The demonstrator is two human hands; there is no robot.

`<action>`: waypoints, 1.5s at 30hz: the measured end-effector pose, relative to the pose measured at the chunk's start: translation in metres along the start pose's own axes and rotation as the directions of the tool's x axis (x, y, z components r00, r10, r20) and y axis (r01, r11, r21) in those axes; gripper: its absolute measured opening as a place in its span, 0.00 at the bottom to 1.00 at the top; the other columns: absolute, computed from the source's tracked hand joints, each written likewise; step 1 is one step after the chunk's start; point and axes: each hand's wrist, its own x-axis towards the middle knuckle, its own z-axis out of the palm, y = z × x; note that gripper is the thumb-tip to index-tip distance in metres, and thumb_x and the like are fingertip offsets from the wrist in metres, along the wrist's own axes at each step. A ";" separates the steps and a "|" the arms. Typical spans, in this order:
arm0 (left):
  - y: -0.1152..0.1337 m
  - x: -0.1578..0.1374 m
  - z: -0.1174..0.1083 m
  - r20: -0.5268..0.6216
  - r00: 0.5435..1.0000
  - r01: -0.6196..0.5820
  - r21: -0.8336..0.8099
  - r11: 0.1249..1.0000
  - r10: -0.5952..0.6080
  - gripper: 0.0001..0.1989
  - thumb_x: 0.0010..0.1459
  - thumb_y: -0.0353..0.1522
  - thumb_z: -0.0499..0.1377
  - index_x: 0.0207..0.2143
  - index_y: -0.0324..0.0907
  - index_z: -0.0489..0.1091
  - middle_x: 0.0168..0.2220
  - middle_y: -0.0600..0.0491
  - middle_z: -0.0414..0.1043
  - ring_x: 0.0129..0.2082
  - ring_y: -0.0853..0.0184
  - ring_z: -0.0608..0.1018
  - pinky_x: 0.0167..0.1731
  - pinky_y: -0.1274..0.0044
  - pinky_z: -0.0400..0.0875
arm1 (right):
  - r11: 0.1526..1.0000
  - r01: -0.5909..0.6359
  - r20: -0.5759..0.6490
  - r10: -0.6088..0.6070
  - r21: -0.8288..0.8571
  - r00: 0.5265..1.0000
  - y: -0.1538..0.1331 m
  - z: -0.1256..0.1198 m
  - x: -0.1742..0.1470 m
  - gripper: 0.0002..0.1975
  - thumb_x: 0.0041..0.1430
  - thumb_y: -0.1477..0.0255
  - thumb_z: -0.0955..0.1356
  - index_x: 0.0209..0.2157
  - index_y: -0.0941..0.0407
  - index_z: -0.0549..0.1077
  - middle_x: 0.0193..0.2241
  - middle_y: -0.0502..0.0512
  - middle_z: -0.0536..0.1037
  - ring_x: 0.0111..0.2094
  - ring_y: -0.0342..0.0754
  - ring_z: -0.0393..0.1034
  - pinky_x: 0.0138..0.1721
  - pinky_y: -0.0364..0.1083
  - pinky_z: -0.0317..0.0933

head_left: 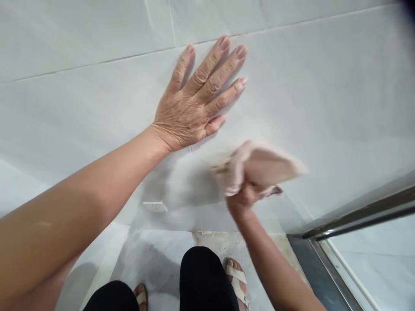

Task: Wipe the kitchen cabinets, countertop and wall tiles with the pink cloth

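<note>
My left hand (pixel 197 95) lies flat against the pale grey tiled wall (pixel 97 108), fingers spread, with the tips close to a horizontal tile seam. Lower and to the right, my right hand (pixel 244 198) grips a pinkish-beige cloth (pixel 269 166). The cloth is smeared by motion and hides most of the fingers. Whether it touches the wall at this moment I cannot tell.
A white wall socket (pixel 155 207) sits low on the wall. At the right runs a metal door frame (pixel 366 211) with a dark sill (pixel 319 272). My knees in black and my sandals (pixel 236 278) are below, on the grey floor (pixel 162 250).
</note>
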 end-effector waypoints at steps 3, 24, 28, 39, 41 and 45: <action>-0.001 0.001 0.001 -0.047 0.998 -0.051 -0.008 0.999 0.050 0.26 0.65 0.44 0.53 0.62 0.45 0.62 0.66 0.49 0.62 0.71 0.51 0.55 0.65 0.45 0.45 | 0.968 0.228 0.269 -0.192 -0.108 0.944 -0.013 0.058 -0.055 0.13 0.64 0.68 0.66 0.48 0.47 0.77 0.43 0.62 0.71 0.51 0.63 0.64 0.51 0.69 0.61; 0.086 -0.082 -0.026 -0.059 0.975 0.177 -0.379 0.908 -0.215 0.18 0.64 0.32 0.53 0.56 0.45 0.68 0.68 0.44 0.58 0.71 0.55 0.57 0.66 0.55 0.56 | 0.860 -0.397 0.275 0.316 0.320 0.908 -0.122 -0.066 -0.042 0.27 0.60 0.52 0.67 0.53 0.57 0.73 0.50 0.60 0.77 0.50 0.58 0.72 0.52 0.55 0.66; 0.147 -0.142 -0.034 0.177 0.791 0.479 -0.774 0.413 -0.586 0.32 0.60 0.41 0.62 0.64 0.45 0.58 0.65 0.39 0.58 0.66 0.51 0.63 0.63 0.55 0.62 | 0.769 -0.381 0.225 0.308 0.513 0.924 -0.175 -0.060 -0.030 0.28 0.58 0.53 0.68 0.53 0.57 0.74 0.51 0.60 0.78 0.51 0.58 0.73 0.53 0.54 0.67; 0.089 -0.074 -0.069 -0.090 0.732 0.235 -0.897 0.374 -0.675 0.24 0.58 0.41 0.65 0.55 0.46 0.67 0.53 0.48 0.69 0.54 0.58 0.72 0.57 0.66 0.68 | 0.829 0.398 -0.503 -0.168 0.393 0.848 -0.266 -0.049 0.067 0.22 0.58 0.63 0.71 0.53 0.55 0.71 0.52 0.60 0.71 0.58 0.59 0.66 0.62 0.64 0.56; 0.060 -0.056 -0.077 -0.256 0.727 0.260 -0.757 0.600 -0.638 0.19 0.61 0.39 0.62 0.53 0.46 0.67 0.50 0.49 0.68 0.52 0.60 0.72 0.55 0.68 0.68 | 0.806 0.582 -0.586 -0.420 0.111 0.693 -0.280 -0.050 0.114 0.21 0.58 0.64 0.71 0.51 0.55 0.72 0.50 0.62 0.69 0.60 0.62 0.62 0.63 0.65 0.54; -0.014 -0.052 -0.077 -0.422 0.609 0.589 -0.326 0.739 -0.672 0.16 0.61 0.38 0.62 0.50 0.44 0.68 0.50 0.46 0.64 0.53 0.57 0.68 0.56 0.65 0.65 | 0.688 0.672 -0.378 -0.720 -0.275 0.582 -0.307 -0.024 0.185 0.21 0.61 0.67 0.67 0.56 0.55 0.70 0.59 0.68 0.60 0.63 0.65 0.54 0.61 0.66 0.55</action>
